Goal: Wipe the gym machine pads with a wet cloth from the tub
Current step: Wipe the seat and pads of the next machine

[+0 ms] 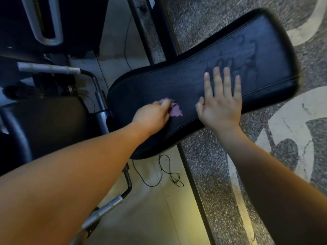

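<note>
Speckled gym flooring (208, 183) lies under a long black pad (177, 82). Flat on it, the right hand (219, 106) spreads straight fingers, holding nothing. The left hand (152, 115) curls round a purple cloth (174, 109) poking past its fingertips.

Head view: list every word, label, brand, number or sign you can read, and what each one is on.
No text can be read.
Small pale sticker on the dark frame post: too small and blurred to read.
Pale markings on the speckled floor: cropped shapes, not readable as letters.
Black pad: no print or logo shows, only wet streaks.
</note>
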`<action>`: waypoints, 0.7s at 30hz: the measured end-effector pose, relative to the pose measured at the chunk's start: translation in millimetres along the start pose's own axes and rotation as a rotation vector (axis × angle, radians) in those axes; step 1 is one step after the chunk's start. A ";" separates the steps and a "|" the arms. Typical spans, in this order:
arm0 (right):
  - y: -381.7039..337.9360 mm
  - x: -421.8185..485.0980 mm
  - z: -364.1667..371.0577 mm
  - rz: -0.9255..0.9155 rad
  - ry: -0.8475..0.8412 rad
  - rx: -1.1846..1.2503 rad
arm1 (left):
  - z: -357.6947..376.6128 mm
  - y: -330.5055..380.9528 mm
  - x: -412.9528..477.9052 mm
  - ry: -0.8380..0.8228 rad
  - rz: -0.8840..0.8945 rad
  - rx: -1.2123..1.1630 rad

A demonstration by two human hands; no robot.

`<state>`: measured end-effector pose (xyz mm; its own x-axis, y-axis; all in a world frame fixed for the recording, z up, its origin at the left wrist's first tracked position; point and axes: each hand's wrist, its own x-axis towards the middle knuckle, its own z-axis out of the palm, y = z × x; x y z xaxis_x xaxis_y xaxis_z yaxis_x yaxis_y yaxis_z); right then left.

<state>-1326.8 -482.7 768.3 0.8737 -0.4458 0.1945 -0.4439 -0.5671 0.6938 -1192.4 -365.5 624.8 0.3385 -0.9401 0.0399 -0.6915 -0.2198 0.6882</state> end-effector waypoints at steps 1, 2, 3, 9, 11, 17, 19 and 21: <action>-1.5 -5.1 2.6 -0.007 0.011 0.000 | 2.5 -6.9 -8.1 -0.012 -0.054 0.013; -2.4 -10.9 5.5 -0.012 0.028 -0.001 | 4.2 -8.6 -15.2 -0.021 -0.103 0.005; -3.7 -14.9 8.6 -0.015 0.044 -0.004 | 5.1 -5.9 -16.5 -0.025 -0.142 -0.023; -6.1 -24.1 16.2 -0.044 0.076 0.011 | 3.9 33.8 0.9 0.058 0.049 -0.118; -11.2 -39.6 23.2 -0.072 0.059 0.039 | 14.5 19.9 -15.8 0.034 -0.002 -0.062; -16.3 -53.3 36.2 -0.063 0.091 0.087 | 22.7 30.0 -24.4 0.078 -0.025 -0.030; -16.5 -54.2 38.5 -0.063 0.123 0.083 | 24.7 37.9 -22.2 0.099 0.077 -0.027; -17.3 -55.6 42.0 -0.068 0.164 0.071 | 28.8 28.2 -32.3 0.059 0.033 0.006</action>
<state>-1376.1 -477.2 716.4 0.9202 -0.2898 0.2633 -0.3909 -0.6417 0.6599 -1241.2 -348.9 622.1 0.3524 -0.9299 0.1052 -0.7066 -0.1906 0.6815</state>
